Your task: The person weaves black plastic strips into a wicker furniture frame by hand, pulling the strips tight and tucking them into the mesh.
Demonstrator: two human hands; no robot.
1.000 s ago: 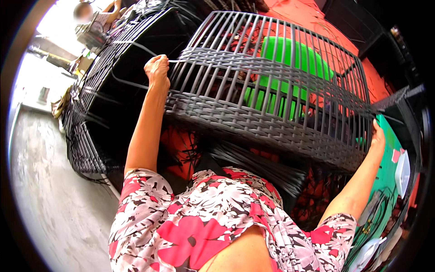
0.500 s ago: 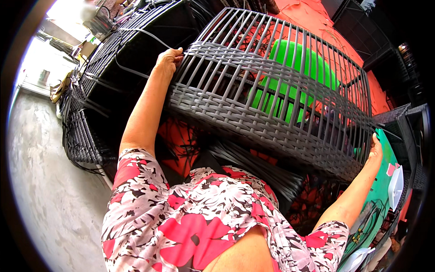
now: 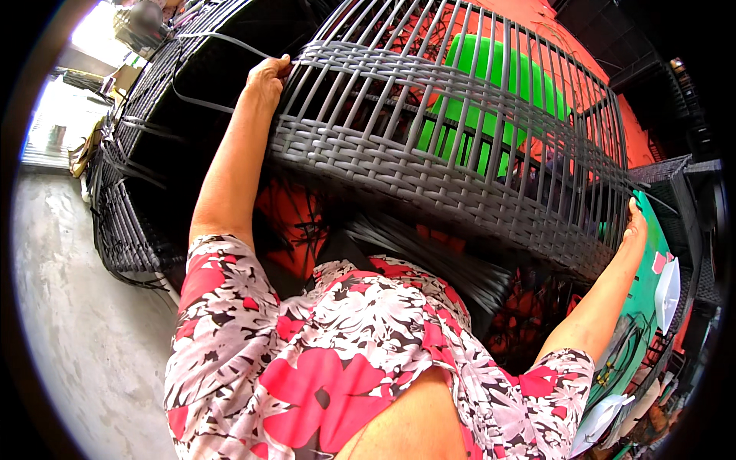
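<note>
A large grey wicker frame (image 3: pixel 429 157) spans the view in front of me, tilted down to the right. Its lower part is tightly woven; a narrower woven band (image 3: pixel 383 69) crosses the bare upright strands above. At the band's left end, my left hand (image 3: pixel 268 79) is closed, pinching a flat grey strip (image 3: pixel 222 38) that loops away leftward. My right hand (image 3: pixel 635 226) is closed at the frame's right edge, where a loose dark strand end sticks out. What its fingers grip is hidden.
Behind the upright strands stands a bright green plastic chair (image 3: pixel 498 100) on a red floor (image 3: pixel 630 142). A dark woven piece (image 3: pixel 130 222) is at left, beside grey concrete floor (image 3: pixel 84 307). Bundled dark strips (image 3: pixel 429 257) lie below the frame; a green board (image 3: pixel 644 284) is at right.
The frame and both hands sit higher and slightly farther left in view; the surroundings have shifted similarly. Both hands keep their places at the frame's two ends.
</note>
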